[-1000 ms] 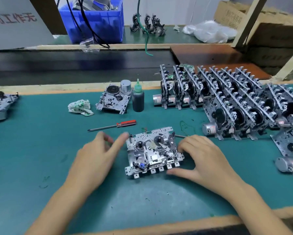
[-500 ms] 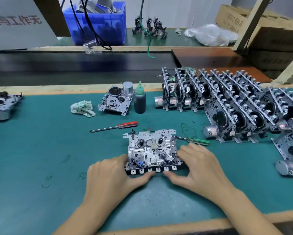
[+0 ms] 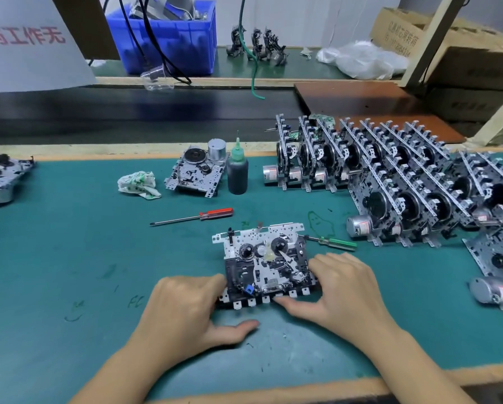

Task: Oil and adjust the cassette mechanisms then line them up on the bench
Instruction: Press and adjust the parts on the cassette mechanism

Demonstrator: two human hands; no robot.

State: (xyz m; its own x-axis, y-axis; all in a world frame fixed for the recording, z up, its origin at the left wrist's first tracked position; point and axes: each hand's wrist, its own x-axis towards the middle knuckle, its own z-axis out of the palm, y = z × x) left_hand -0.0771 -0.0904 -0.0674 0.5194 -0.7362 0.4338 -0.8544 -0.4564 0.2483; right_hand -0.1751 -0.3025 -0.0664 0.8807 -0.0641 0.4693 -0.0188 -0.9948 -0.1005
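Note:
A cassette mechanism (image 3: 266,263) lies on the green mat (image 3: 55,258) in front of me, its key row facing me. My left hand (image 3: 186,310) is at its near left corner, fingers curled against the left edge, thumb stretched out on the mat apart from it. My right hand (image 3: 340,287) grips the right side, fingers over the edge and thumb on the front keys. Several finished mechanisms (image 3: 390,176) stand on edge in rows at the right. A dark oil bottle (image 3: 237,173) with a green nozzle stands upright behind.
A red-handled screwdriver (image 3: 194,217) and a green-handled one (image 3: 331,242) lie just beyond the mechanism. Another mechanism (image 3: 197,173) and a crumpled rag (image 3: 138,185) sit by the bottle. More mechanisms lie at the left edge (image 3: 2,176) and far right (image 3: 495,290). A blue bin (image 3: 168,36) stands behind.
My left hand slid from the mechanism's far left corner to its near left corner, then its thumb came off the front edge. My right hand shifted nearer, uncovering the green screwdriver.

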